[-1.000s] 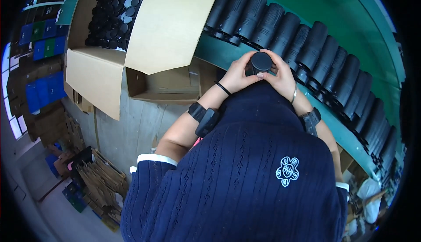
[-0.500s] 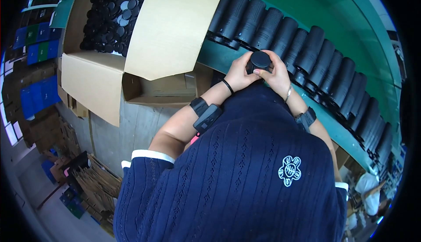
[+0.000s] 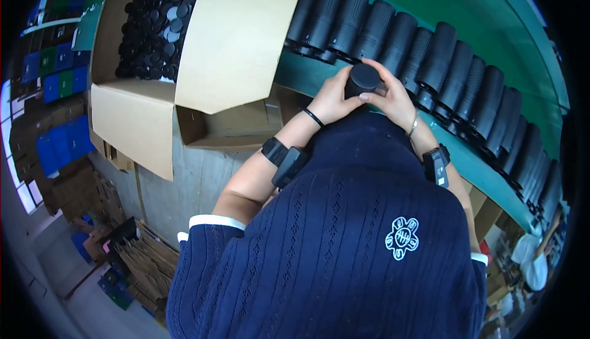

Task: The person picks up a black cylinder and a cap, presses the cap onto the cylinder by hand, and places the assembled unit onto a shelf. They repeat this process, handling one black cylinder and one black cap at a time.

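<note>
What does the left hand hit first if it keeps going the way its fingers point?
The left hand already grips the black cylinder that both hands hold. Beyond it, probably the right hand, then the row of black cylinders on the green bench; depth unclear.

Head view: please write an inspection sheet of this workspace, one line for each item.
Surface: green bench, long and narrow.
Job's things: black cylinder held by left hand and right hand.
Clutter: row of black cylinders lying on the bench; open cardboard box of black round parts.
Grippers: both hands closed around the cylinder.
Cables: nothing seen.
Surroundings: flattened cardboard on the floor, blue crates at left.
</note>
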`<state>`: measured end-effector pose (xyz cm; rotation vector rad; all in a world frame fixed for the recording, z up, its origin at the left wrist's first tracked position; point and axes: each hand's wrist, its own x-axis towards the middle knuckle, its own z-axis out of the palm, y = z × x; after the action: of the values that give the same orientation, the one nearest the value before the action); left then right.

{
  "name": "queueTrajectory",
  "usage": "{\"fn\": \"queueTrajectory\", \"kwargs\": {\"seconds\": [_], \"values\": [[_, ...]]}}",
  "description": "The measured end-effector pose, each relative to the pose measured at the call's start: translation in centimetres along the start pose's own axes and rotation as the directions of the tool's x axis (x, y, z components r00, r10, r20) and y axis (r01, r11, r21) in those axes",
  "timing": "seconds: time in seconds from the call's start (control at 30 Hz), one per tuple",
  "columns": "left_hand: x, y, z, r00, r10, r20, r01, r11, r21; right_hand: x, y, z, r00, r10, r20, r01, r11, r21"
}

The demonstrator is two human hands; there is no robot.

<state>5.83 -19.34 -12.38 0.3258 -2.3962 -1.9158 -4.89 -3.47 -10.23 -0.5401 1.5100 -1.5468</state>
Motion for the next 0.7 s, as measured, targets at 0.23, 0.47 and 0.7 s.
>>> {"fn": "queueTrajectory", "kwargs": {"seconds": [0.23,0.47,0.7], "values": [[0.9,-0.2,-0.6,0.997,0.055,0.058,-0.059,0.995,0.079,0.1,0.6,0.9,0.99,-0.075,-0.122,0.064,0.993,-0.097],[1.9,-1.2,-2.8,0.953,-0.077,0.294,0.17,0.937,-0.306,1.2,0.2,0.9,0.991,-0.004,-0.132,-0.014,0.991,-0.135],[1.0,0.0,-2.9,0.98,0.161,0.115,-0.174,0.979,0.109,1.1,-1.4,1.7,0.996,-0.044,-0.083,0.023,0.971,-0.238]]}}
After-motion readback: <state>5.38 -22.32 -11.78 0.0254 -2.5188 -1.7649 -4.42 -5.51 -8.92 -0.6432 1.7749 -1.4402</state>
